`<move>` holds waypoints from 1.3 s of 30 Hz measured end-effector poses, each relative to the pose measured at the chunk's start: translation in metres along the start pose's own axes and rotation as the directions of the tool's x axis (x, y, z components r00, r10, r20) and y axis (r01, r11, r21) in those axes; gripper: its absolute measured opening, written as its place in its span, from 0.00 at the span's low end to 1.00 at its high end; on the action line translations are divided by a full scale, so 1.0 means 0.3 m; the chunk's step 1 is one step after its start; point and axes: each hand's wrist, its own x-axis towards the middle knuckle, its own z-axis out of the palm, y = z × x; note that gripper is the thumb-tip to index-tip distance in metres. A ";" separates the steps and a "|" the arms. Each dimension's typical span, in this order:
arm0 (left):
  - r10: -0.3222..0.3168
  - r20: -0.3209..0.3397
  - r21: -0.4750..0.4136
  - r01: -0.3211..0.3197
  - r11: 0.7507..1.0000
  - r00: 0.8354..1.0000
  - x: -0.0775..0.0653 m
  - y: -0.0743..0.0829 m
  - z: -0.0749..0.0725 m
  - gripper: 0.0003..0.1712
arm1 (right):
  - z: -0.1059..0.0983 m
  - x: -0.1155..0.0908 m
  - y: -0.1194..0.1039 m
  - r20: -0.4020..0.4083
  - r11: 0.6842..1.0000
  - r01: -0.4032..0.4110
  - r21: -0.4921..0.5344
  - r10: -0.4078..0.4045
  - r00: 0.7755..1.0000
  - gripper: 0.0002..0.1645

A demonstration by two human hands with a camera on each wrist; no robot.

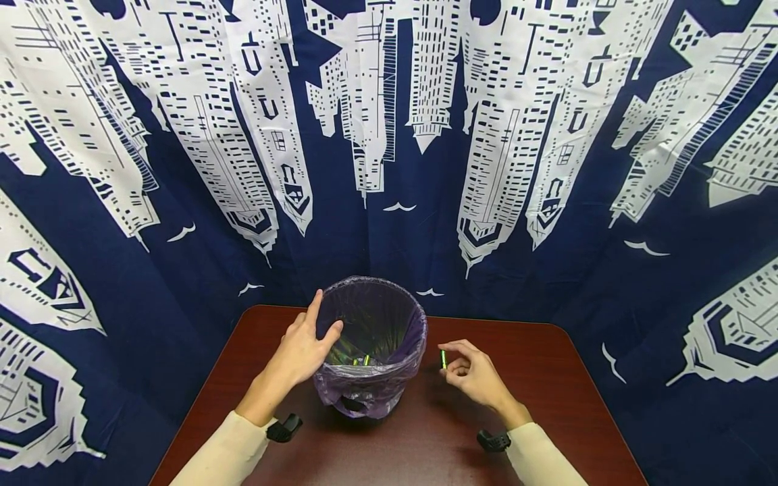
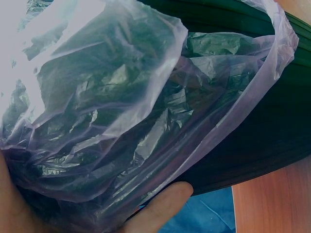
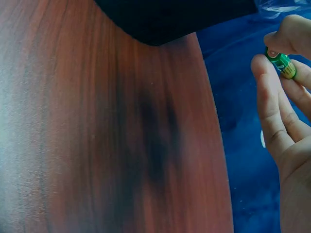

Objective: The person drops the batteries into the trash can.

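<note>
My right hand (image 1: 477, 378) pinches a small green battery (image 1: 443, 359) between thumb and fingertips, just right of a bin. In the right wrist view the battery (image 3: 282, 63) shows a metal end. The dark bin (image 2: 252, 136) is lined with a translucent purple plastic bag (image 1: 371, 381), folded over its rim. Against the bin's left side rests my left hand (image 1: 300, 347), index finger and thumb extended at the rim. Its palm is hidden in the head view; the left wrist view shows a fingertip (image 2: 177, 194) beside the bag. Several green batteries (image 1: 361, 361) lie inside the bin.
The bin stands on a reddish-brown wooden table (image 1: 486, 418) with rounded far corners. Behind and around the table hangs a blue curtain (image 1: 389, 243) with white upside-down buildings. A dark band (image 1: 494, 441) is on the right wrist, another (image 1: 284, 428) on the left.
</note>
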 end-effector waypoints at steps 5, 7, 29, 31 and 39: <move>-0.003 -0.001 0.003 0.003 1.000 1.000 0.001 -0.006 0.001 0.55 | -0.013 0.013 -0.030 -0.008 1.000 0.009 0.004 -0.009 1.000 0.33; -0.003 -0.002 0.001 0.003 1.000 1.000 0.000 -0.006 -0.001 0.55 | -0.017 0.017 -0.039 -0.009 1.000 0.017 -0.005 -0.017 1.000 0.33; -0.006 0.002 -0.013 0.006 1.000 1.000 0.002 -0.005 0.001 0.55 | -0.067 0.057 -0.160 -0.062 0.977 0.172 -0.123 -0.180 0.982 0.31; -0.003 0.004 -0.012 0.004 1.000 1.000 0.002 -0.005 0.002 0.55 | -0.073 0.062 -0.174 -0.065 0.974 0.187 -0.128 -0.196 0.978 0.30; -0.005 -0.002 -0.002 0.005 1.000 1.000 0.006 -0.004 0.003 0.55 | -0.094 0.084 -0.235 -0.088 0.954 0.245 -0.173 -0.262 0.961 0.31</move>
